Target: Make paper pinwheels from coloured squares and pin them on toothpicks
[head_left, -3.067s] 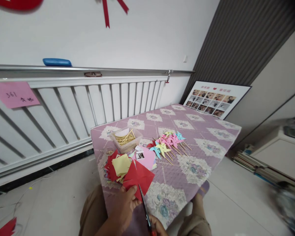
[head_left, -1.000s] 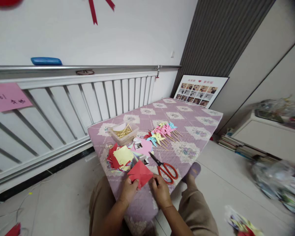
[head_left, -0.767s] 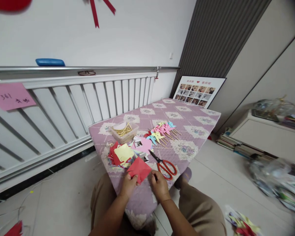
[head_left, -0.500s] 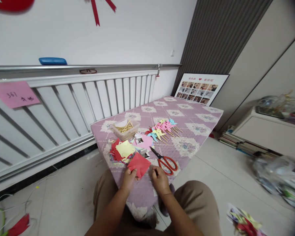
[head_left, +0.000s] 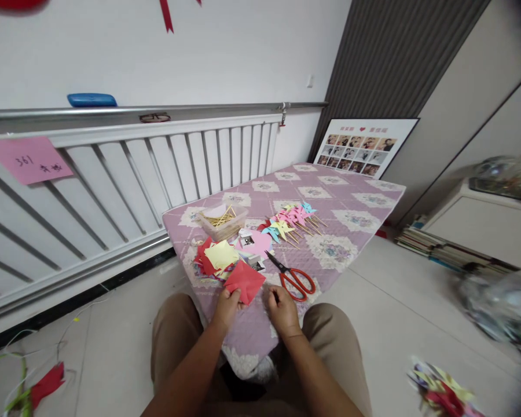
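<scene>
My left hand [head_left: 226, 306] pinches the near corner of a red paper square [head_left: 244, 281] that lies at the near edge of the purple quilted table [head_left: 351, 205]. My right hand [head_left: 281, 307] rests just right of the paper with its fingers curled together; whether they hold anything is hidden. Red-handled scissors [head_left: 296, 281] lie on the table just beyond my right hand, untouched. A pile of red and yellow paper squares [head_left: 217, 258] sits just behind the red square.
A clear box of wooden sticks [head_left: 223, 221] stands at the table's left. Several coloured paper pinwheels on sticks [head_left: 289, 220] lie mid-table. A white radiator [head_left: 125, 179] runs along the left wall. A photo board [head_left: 356, 152] leans beyond the table; paper scraps [head_left: 438, 394] lie on the floor.
Three seconds ago my right hand cut the red paper with the scissors; they now lie on the table. Over the last second both hands stay at the red square.
</scene>
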### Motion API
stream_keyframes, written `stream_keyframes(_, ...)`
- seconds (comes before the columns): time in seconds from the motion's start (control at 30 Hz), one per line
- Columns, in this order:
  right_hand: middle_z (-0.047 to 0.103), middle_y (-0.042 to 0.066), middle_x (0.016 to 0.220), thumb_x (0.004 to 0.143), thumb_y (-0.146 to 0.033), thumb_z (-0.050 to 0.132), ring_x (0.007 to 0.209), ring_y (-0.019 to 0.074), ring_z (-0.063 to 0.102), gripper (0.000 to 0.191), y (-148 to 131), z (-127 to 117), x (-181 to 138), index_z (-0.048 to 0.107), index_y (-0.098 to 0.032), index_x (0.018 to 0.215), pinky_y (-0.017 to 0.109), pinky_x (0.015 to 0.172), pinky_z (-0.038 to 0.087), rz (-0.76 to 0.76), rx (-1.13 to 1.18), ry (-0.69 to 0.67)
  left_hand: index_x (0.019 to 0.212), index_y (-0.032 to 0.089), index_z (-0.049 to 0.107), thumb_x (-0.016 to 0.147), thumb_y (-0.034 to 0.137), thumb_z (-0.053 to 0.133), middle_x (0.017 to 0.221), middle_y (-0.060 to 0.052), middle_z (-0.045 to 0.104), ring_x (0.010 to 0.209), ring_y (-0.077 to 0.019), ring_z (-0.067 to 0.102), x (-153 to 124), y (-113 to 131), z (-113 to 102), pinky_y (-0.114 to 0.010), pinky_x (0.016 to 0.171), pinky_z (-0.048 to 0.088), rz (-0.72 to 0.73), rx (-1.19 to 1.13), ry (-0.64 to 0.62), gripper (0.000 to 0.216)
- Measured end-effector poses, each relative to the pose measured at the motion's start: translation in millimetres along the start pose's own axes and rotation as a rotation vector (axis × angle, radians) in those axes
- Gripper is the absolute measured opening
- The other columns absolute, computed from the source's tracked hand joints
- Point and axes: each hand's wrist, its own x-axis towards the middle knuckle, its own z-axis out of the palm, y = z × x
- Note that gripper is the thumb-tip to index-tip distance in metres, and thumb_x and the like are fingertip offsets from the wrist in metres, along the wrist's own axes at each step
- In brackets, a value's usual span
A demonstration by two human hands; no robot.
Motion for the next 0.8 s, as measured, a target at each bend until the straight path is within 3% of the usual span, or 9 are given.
stream_keyframes(0.5,0.071,0.01,0.08,0.085,-0.027,0.046,0.075,0.0234,0.067,0.021,0.9,-3.0,1.2,0.065,-0.018,0.084,0.033,0.071,0.053,-0.023,0.025,-0.005,0.067,0.019,0.058,0.069,0.033,0.063,0.059,0.001,0.062,0.053,-0.0129,0.055,-6.6,7.1,6.7,-0.025,0.053,0.046,0.065,0.041,0.006,0.015)
stream_keyframes(0.8,0.07,0.008,0.076,0.083,-0.025,0.048,0.071,0.0222,0.066,0.017,-3.4,-5.3,2.6,0.064,-0.019,0.082,0.032,0.068,0.053,-0.016,0.039,-0.003,0.071,0.019,0.06,0.069,0.036,0.064,0.059,0.0,0.064,0.053,-0.0149,0.056,-4.7,5.4,4.0,-0.027,0.054,0.048,0.04,0.052,-0.002,0.017)
